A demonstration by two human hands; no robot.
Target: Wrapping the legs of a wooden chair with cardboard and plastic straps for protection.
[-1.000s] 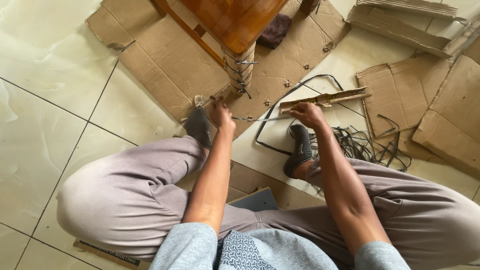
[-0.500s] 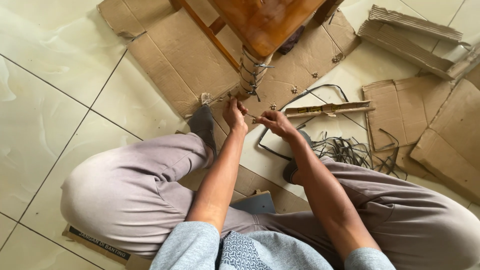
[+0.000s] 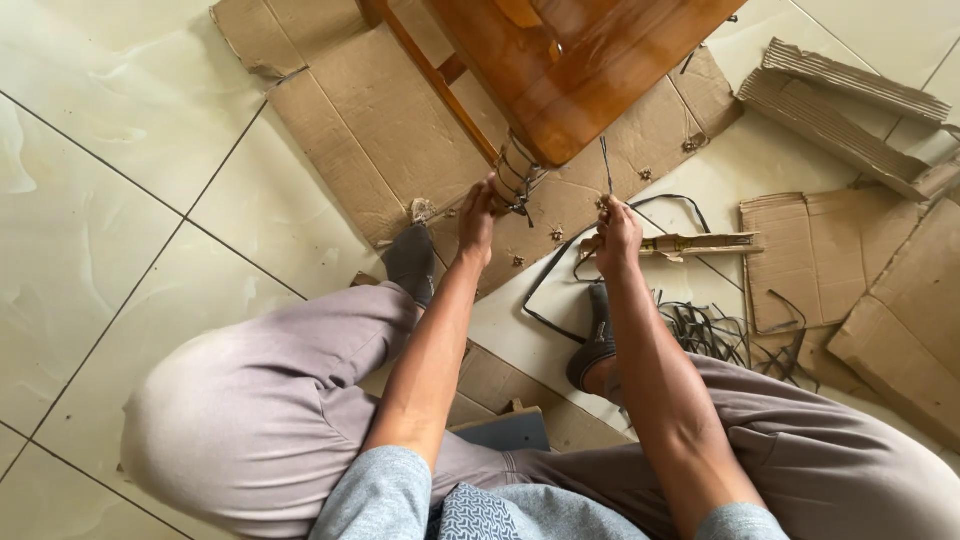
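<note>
The person sits on the tiled floor (image 3: 120, 200) with knees spread, so that the wooden table leg (image 3: 520, 165) stands between their feet, at twelve o'clock from the body. The left hand (image 3: 478, 215) is closed around the foot of that leg, fingers pressed on the dark strap (image 3: 515, 185) coiled about it, seemingly to keep the turns from slipping. The right hand (image 3: 617, 235), at three o'clock from the left, is fisted on the loose end of the strap (image 3: 606, 165), which stands up out of the fist as a thin strip, pulled away from the leg to hold it taut. Flattened cardboard (image 3: 390, 130) lies under the table. A tangle of spare straps (image 3: 715, 330) lies at four o'clock from the right hand, beside the dark-socked foot (image 3: 595, 345).
</note>
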